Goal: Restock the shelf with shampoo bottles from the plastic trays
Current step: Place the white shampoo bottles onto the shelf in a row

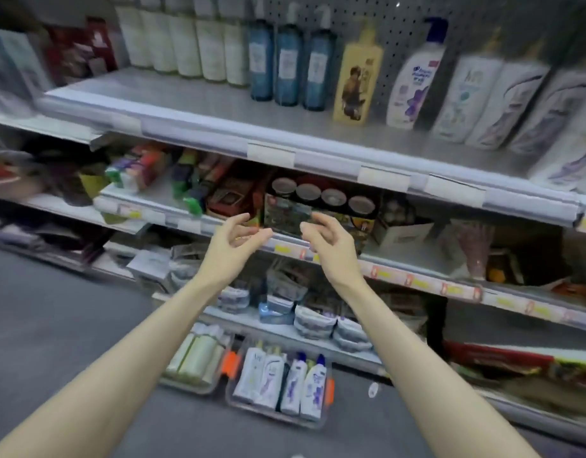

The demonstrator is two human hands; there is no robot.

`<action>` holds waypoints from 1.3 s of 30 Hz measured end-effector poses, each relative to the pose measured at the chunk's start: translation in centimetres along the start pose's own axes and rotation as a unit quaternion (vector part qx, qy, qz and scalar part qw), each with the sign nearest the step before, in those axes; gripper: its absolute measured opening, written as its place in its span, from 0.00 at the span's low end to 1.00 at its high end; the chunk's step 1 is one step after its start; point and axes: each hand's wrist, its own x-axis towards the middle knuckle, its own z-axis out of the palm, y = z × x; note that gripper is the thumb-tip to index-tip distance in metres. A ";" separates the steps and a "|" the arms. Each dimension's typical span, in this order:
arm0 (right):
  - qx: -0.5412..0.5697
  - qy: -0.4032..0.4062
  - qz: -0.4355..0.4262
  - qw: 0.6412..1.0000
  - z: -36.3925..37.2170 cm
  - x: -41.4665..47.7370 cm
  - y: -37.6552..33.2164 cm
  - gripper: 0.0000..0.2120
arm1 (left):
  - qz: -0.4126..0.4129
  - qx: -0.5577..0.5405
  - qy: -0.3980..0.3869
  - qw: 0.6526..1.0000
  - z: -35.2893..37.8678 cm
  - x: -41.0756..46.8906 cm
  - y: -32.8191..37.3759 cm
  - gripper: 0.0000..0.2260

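Two clear plastic trays stand on the floor below me. The left tray [215,380] holds several pale green bottles [199,355]. The right tray [321,421] holds several white shampoo bottles [314,385] lying side by side. The upper shelf [199,104] carries cream bottles, three blue pump bottles [288,64], a yellow bottle [357,77] and white shampoo bottles [414,84] at the right. My left hand [235,239] and my right hand [328,239] hover in front of the middle shelf, facing each other with loosely curled fingers and nothing in them.
The middle shelf [417,266] holds a box of round jars [321,196] and mixed packs right behind my hands. A lower shelf carries folded pouches [318,319]. Grey floor [54,325] spreads to the left of the trays. The upper shelf has bare space along its front.
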 end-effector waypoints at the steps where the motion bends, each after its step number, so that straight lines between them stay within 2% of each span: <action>1: 0.000 -0.009 0.018 1.000 0.5 0.2 1.4 0.20 | -0.015 0.002 0.008 1.000 -0.3 0.2 -1.4 0.28; 4: -0.008 -0.036 0.064 0.997 1.7 1.0 5.8 0.20 | -0.058 0.017 0.019 0.998 -0.8 0.8 -5.6 0.26; 9: -0.008 -0.035 0.137 0.990 2.5 2.7 13.5 0.20 | -0.147 0.040 0.023 0.988 -0.4 2.3 -12.9 0.30; 13: -0.025 -0.043 0.207 0.977 2.5 2.9 19.5 0.19 | -0.210 0.051 0.031 0.976 0.6 2.5 -18.1 0.25; 16: -0.026 -0.032 0.257 0.965 2.4 2.9 23.6 0.20 | -0.255 0.060 0.024 0.965 0.7 3.1 -22.0 0.28; 21: -0.042 -0.017 0.318 0.947 2.9 3.4 29.5 0.20 | -0.318 0.043 0.020 0.947 1.2 4.8 -27.9 0.22; 23: -0.056 -0.007 0.342 0.938 3.4 3.9 32.7 0.18 | -0.334 0.037 0.017 0.942 1.4 5.6 -31.1 0.27; 25: -0.065 0.006 0.362 0.930 3.9 4.4 35.9 0.11 | -0.363 0.021 0.023 0.931 1.5 6.6 -34.7 0.36; 27: -0.067 0.021 0.374 0.925 4.7 4.7 39.5 0.04 | -0.382 0.023 0.015 0.924 1.6 7.4 -38.8 0.37; 29: -0.071 0.029 0.387 0.919 5.5 4.9 43.3 0.03 | -0.399 0.031 0.005 0.916 1.8 8.1 -43.0 0.39; 34: -0.083 0.021 0.434 0.897 7.7 4.2 52.5 0.16 | -0.427 0.035 -0.016 0.903 2.5 8.5 -52.9 0.27; 39: -0.084 0.005 0.466 0.881 8.8 2.3 60.3 0.19 | -0.432 0.050 -0.024 0.900 3.2 8.1 -61.1 0.21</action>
